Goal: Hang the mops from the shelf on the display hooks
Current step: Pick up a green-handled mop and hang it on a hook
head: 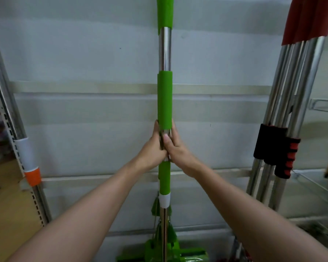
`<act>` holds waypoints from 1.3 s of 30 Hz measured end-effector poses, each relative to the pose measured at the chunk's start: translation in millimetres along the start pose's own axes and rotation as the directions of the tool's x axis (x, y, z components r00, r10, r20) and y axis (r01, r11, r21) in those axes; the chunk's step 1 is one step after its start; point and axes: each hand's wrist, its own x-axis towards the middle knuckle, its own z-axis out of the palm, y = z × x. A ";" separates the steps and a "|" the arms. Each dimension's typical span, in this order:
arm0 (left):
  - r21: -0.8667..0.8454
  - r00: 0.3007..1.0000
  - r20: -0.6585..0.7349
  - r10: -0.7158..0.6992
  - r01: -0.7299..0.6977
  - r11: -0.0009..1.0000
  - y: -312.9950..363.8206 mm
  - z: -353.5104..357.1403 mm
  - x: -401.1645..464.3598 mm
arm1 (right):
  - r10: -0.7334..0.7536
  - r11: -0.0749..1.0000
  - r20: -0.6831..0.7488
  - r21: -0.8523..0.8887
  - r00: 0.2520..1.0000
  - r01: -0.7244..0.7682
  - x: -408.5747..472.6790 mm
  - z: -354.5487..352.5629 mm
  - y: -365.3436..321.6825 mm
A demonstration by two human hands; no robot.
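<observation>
While it stands upright in the middle of the view, close in front of the pale grey panelled back wall (83, 59), the green mop with the polished steel pole (165, 50) shows its make plainly: a bright green sleeve covers the top of the pole, a bare chrome stretch follows, then a longer green foam grip, a short bare section, another green sleeve ending in a white plastic collar, and more steel running down to a green plastic head at the bottom edge of the frame, with green strips and thin rods flanking the lower pole. Both hands wrap the pole at the bare section just under the long foam grip: the left hand (151, 148) curls round it from the left, the right hand (175, 146) from the right, its thumb lying up the front of the steel, and the two hands touch each other. To the right hangs a cluster of steel-poled mops with red top sleeves and black and red foam grips (284, 103). At the left edge a slanting steel pole with a white and orange collar (29, 163) stands beside a slotted shelf upright (36, 203).
</observation>
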 end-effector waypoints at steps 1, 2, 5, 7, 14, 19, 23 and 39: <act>0.024 1.000 0.016 -0.014 0.014 1.000 -6.9 5.1 -6.0 | 0.053 0.999 0.025 0.000 0.998 -0.053 -8.2 3.7 11.1; 0.032 0.999 0.025 -0.030 0.029 0.999 -14.0 10.8 -11.1 | 0.115 0.993 0.040 0.018 0.993 -0.116 -16.1 7.6 21.5; -0.001 0.996 -0.001 -0.092 0.092 0.996 -30.5 24.4 -15.7 | 0.242 0.955 0.038 0.169 0.970 -0.245 -26.4 16.4 37.9; -0.002 0.993 -0.040 -0.110 0.110 0.994 -35.3 27.9 -14.5 | 0.248 0.946 0.037 0.208 0.968 -0.250 -25.1 19.2 39.8; 0.016 0.985 -0.066 -0.158 0.159 0.987 -42.3 32.2 -15.9 | 0.230 0.940 -0.013 0.264 0.973 -0.219 -24.4 28.1 45.2; -0.016 0.988 -0.035 -0.152 0.151 0.988 -42.8 36.5 -18.0 | 0.225 0.959 -0.030 0.181 0.974 -0.216 -25.4 26.8 44.1; -0.023 0.995 -0.035 -0.089 0.088 0.996 -42.6 35.2 -22.3 | 0.217 0.974 -0.031 0.068 0.976 -0.214 -28.0 24.6 45.8; 0.568 0.943 -0.333 0.031 0.174 0.805 0.2 67.4 -45.0 | 0.158 0.875 -0.277 -0.406 0.948 -0.265 -82.6 -71.6 45.8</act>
